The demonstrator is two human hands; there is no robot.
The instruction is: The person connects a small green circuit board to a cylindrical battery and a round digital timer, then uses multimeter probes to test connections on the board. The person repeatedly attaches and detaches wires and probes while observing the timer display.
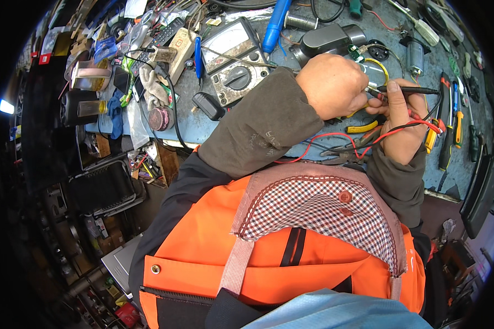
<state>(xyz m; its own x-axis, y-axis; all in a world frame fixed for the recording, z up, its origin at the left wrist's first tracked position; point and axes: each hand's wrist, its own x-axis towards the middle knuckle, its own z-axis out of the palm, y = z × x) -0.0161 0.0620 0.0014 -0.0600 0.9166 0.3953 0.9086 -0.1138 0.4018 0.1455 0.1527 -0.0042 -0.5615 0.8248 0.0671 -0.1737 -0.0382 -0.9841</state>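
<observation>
My left hand (333, 85) is curled closed at the far right of the bench, its fingertips turned away and whatever they grip hidden. Right beside it, my right hand (403, 120) pinches a black test probe (422, 90), which points left toward my left fingers. Red and black test leads (387, 133) trail from my right hand down to the left. Something red shows between the two hands, too covered to name. Just beyond them lie a silver cylindrical part (374, 75) and a small green circuit board (355, 53). Yellow-handled pliers (362, 128) rest below my left hand.
An analog multimeter (238, 79) lies left of my hands, with a blue-handled tool (198, 57) alongside. A grey motor-like housing (330, 41) and blue tube (276, 24) are behind. Screwdrivers (458, 129) and a small motor (416, 57) lie right. Clutter covers the bench's left end.
</observation>
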